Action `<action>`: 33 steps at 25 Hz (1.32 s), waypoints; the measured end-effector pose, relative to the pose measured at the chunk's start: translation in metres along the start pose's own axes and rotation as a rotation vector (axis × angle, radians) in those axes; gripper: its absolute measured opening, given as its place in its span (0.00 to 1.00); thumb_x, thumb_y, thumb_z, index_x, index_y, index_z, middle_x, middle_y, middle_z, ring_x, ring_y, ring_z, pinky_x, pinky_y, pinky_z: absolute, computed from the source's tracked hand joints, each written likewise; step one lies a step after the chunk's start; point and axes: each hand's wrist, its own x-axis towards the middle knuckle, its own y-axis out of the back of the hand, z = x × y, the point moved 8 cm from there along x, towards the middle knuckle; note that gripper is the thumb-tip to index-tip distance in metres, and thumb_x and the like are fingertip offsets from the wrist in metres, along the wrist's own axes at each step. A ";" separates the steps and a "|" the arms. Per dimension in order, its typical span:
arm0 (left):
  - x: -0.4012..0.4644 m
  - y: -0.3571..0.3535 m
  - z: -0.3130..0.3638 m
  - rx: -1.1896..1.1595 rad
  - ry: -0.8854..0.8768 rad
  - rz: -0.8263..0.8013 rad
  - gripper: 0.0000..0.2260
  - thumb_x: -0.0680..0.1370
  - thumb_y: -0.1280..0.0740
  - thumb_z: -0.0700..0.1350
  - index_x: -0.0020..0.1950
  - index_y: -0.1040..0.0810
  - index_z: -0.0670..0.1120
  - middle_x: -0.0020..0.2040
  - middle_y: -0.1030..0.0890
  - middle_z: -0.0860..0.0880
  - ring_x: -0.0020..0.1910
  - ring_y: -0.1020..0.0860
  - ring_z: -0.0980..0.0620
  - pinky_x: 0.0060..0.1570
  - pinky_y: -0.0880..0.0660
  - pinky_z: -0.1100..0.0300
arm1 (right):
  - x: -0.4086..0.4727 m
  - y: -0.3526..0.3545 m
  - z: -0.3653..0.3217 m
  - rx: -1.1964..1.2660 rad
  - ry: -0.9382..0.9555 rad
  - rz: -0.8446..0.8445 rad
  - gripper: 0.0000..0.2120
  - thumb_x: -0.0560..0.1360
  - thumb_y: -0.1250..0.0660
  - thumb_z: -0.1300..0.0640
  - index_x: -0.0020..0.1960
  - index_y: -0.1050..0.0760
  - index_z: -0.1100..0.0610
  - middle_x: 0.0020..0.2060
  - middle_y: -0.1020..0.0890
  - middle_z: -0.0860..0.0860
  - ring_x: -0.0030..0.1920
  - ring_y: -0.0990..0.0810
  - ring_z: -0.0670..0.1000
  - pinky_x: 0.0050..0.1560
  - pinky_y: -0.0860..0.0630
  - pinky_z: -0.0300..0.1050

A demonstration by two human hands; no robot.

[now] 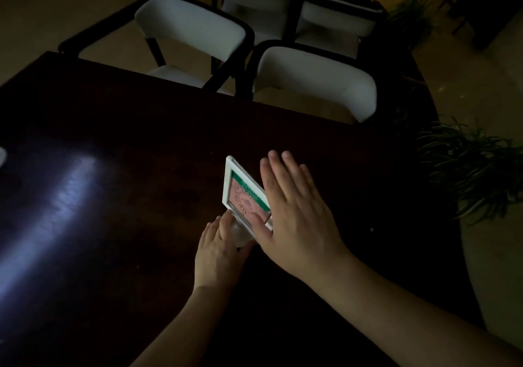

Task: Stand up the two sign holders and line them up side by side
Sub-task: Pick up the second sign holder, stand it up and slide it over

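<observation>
One sign holder (242,194), a white-framed panel with a green band and a pink card, stands tilted on the dark table (113,225). Its clear base sits under my left hand (219,253), whose fingers rest on the base. My right hand (294,211) lies flat with spread fingers against the panel's right side, the thumb across its lower front. A second sign holder does not show; it may be hidden behind my right hand.
Two white-cushioned chairs with black frames (195,41) (314,81) stand at the table's far edge, more behind them. A potted plant (475,168) is at the right. Light glares on the table's left part (56,211). A pale object's edge (2,156) shows at far left.
</observation>
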 end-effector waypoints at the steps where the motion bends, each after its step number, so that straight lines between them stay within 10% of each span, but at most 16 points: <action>1: -0.001 -0.002 -0.001 -0.001 -0.008 0.003 0.37 0.71 0.27 0.60 0.73 0.39 0.45 0.71 0.27 0.43 0.70 0.29 0.45 0.73 0.39 0.50 | -0.001 -0.002 0.000 0.015 0.011 -0.007 0.34 0.80 0.42 0.45 0.80 0.46 0.62 0.79 0.42 0.60 0.79 0.50 0.57 0.76 0.53 0.54; 12: -0.025 -0.002 0.000 0.111 -0.149 -0.051 0.32 0.77 0.40 0.65 0.74 0.38 0.48 0.74 0.31 0.45 0.76 0.39 0.46 0.76 0.43 0.44 | 0.000 -0.010 0.009 0.093 0.066 -0.056 0.41 0.77 0.46 0.29 0.81 0.49 0.52 0.80 0.43 0.56 0.80 0.50 0.54 0.75 0.55 0.50; 21: -0.043 -0.001 -0.012 0.221 -0.126 -0.144 0.35 0.77 0.48 0.69 0.78 0.42 0.49 0.79 0.41 0.46 0.79 0.50 0.45 0.76 0.50 0.40 | -0.070 -0.056 0.067 0.481 -0.427 -0.117 0.35 0.75 0.60 0.24 0.79 0.57 0.35 0.80 0.48 0.41 0.76 0.49 0.42 0.73 0.42 0.53; 33: -0.037 0.023 -0.026 0.367 -0.187 -0.278 0.37 0.76 0.51 0.69 0.80 0.57 0.55 0.81 0.58 0.51 0.76 0.71 0.44 0.71 0.62 0.30 | -0.105 -0.147 0.023 0.127 -0.226 -0.525 0.35 0.82 0.50 0.38 0.81 0.58 0.53 0.81 0.57 0.51 0.77 0.66 0.49 0.76 0.59 0.52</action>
